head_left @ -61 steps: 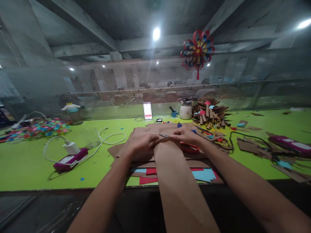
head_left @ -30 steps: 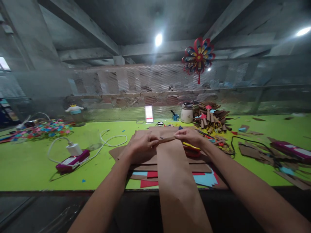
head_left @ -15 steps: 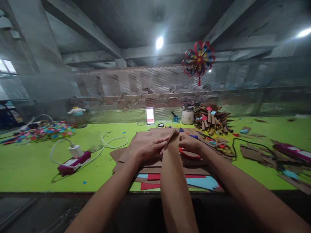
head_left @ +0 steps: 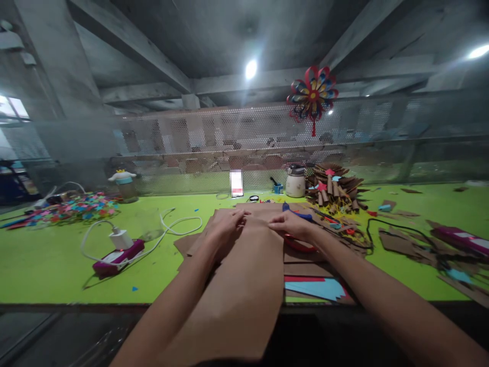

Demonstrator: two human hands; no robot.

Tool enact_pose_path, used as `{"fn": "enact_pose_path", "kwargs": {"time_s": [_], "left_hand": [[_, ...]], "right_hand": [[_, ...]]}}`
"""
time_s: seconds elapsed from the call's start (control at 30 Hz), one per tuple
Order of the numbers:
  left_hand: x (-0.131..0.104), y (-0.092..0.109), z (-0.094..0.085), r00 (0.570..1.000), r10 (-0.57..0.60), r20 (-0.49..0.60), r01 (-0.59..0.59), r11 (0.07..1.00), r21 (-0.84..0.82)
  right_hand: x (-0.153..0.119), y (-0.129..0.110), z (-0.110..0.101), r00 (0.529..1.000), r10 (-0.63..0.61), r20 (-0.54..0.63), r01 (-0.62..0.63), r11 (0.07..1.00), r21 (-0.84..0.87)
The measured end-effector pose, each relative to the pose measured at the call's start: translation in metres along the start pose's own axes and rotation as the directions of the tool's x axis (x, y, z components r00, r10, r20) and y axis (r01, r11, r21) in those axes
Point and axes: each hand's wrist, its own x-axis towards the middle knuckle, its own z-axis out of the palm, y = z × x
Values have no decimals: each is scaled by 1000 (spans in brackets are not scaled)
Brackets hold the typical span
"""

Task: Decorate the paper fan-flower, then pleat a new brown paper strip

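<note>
- Our left hand (head_left: pixel 229 224) reaches over the stack of brown paper (head_left: pixel 307 268) from its near left, back upward and fingers bent over the far edge of the brown sheet (head_left: pixel 240 285); we cannot tell whether it grips.
- Our right hand (head_left: pixel 287 224) comes over the stack from its near right, thumb and forefinger closed in a pinch on the sheet's far right corner.
- The sheet lies across the top of the stack and bends down past its near side; our left forearm hides its left edge.
- Under our right hand, on the stack's right part, we see a red handle loop (head_left: pixel 301 245), partly covered; a blue handle (head_left: pixel 300 213) sits just behind that hand.
- Light-blue paper (head_left: pixel 317 289) and red paper (head_left: pixel 305 279) stick out at the stack's near side.
- Left of the stack, on the green worktop (head_left: pixel 38 262), we have a purple power strip (head_left: pixel 126 255) with a white plug (head_left: pixel 121 238), a white cable (head_left: pixel 187 220) and, farther off, a heap of coloured stars (head_left: pixel 87 206).
- Behind the stack stand a phone (head_left: pixel 237 182) and a pale lidded jar (head_left: pixel 295 183).
- Behind it to the right rises a pile of brown paper rolls (head_left: pixel 334 187); brown scraps (head_left: pixel 401 242) and a black cord (head_left: pixel 385 220) lie to its right.
</note>
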Motion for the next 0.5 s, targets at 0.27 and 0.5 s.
{"fn": "enact_pose_path", "kwargs": {"time_s": [0.27,0.5], "left_hand": [[-11,-5,12,976,63,207,-127,941,315],[-12,-8,11,971,104,217,-220,749,625]], "right_hand": [[-1,2,13,995,-28,97,63,923,-379],[8,23,15,976,-187,114,217,758,-615]]}}
